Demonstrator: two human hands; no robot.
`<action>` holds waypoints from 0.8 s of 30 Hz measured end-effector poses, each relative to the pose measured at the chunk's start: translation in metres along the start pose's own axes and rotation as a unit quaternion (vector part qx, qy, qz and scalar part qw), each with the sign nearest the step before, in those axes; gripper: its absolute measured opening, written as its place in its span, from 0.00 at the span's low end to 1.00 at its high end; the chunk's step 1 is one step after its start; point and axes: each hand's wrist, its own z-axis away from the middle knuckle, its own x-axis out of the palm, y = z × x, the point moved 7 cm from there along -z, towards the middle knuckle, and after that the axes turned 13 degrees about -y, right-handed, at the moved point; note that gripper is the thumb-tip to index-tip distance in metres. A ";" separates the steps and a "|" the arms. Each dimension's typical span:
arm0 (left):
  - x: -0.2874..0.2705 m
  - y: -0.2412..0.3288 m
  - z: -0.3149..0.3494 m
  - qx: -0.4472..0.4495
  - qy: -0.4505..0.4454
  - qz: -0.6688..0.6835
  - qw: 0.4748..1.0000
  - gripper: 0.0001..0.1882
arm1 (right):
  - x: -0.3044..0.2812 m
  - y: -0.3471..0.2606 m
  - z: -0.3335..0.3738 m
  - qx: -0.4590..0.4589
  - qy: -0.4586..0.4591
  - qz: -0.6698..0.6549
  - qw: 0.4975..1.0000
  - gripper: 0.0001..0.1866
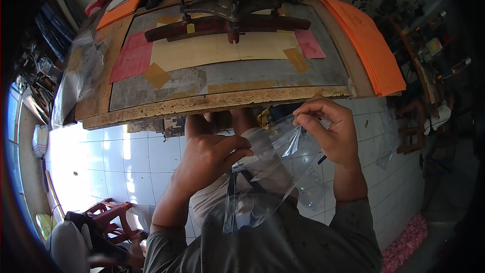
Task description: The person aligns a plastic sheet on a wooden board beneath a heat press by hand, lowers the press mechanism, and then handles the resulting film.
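A thin clear plastic bag or sheet (291,144) is stretched above my lap, and part of it hangs down in folds. My left hand (212,159) pinches one side of it between thumb and fingers. On the other side, my right hand (331,130) is raised a little higher, its thumb and fingertips closed on the plastic's upper edge. Whether the plastic is a bag or a single sheet, I cannot tell. Both hands are just in front of the worktable's worn wooden edge (222,104).
A dark metal press (232,23) stands on the table over a cream paper strip (212,50) with pink pieces at its ends. Folded orange sheets (369,45) lie at the right. Crumpled plastic (76,81) hangs at the left. A red stool (113,220) stands on the tiled floor.
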 end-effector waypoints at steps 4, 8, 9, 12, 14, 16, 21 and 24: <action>-0.001 0.001 -0.001 0.007 0.003 -0.009 1.000 0.08 | 0.000 0.001 -0.001 -0.002 0.003 0.003 1.000 0.06; -0.001 -0.002 -0.001 0.007 0.005 -0.007 1.000 0.09 | -0.002 0.007 -0.001 -0.017 0.002 0.013 1.000 0.05; -0.004 -0.006 0.000 -0.011 -0.014 -0.003 1.000 0.08 | -0.005 0.011 -0.001 -0.021 0.023 0.000 1.000 0.05; -0.019 -0.030 0.008 -0.052 -0.029 0.033 0.998 0.08 | -0.030 0.023 0.001 0.003 0.090 -0.031 0.995 0.06; -0.031 -0.046 0.007 -0.078 -0.022 0.062 0.995 0.08 | -0.051 0.033 0.007 0.031 0.132 -0.049 0.990 0.07; -0.042 -0.069 0.009 -0.108 0.032 0.172 0.979 0.12 | -0.071 0.044 0.010 0.046 0.181 -0.020 0.982 0.10; -0.033 -0.093 0.005 -0.125 0.104 0.348 0.924 0.15 | -0.079 0.069 0.011 0.050 0.211 -0.028 0.976 0.13; -0.030 -0.097 0.006 -0.108 0.148 0.427 0.886 0.16 | -0.082 0.080 0.008 0.049 0.216 -0.038 0.974 0.13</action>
